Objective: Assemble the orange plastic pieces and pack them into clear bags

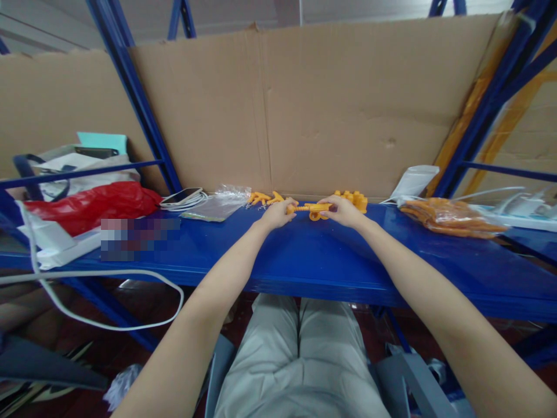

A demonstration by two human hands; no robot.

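Both of my hands are over the far part of the blue shelf (313, 255). Between them is a yellow plastic toy-like piece (314, 208), with a ridged rod on its left and a round, ring-like part below. My left hand (277, 213) pinches the rod's left end. My right hand (346, 211) grips the right end, where a small dark red spot shows by the fingertips. More yellow plastic parts (260, 198) lie just beyond my left hand. A knobbly yellow block (359, 201) sits behind my right hand, partly hidden by it.
A clear plastic bag (217, 209) and a phone with a coiled white cable (185, 199) lie left. Farther left are a red bag (100, 203) and a white power strip (72, 248). An orange bundle in plastic (450, 217) lies right. Cardboard (331, 104) stands behind.
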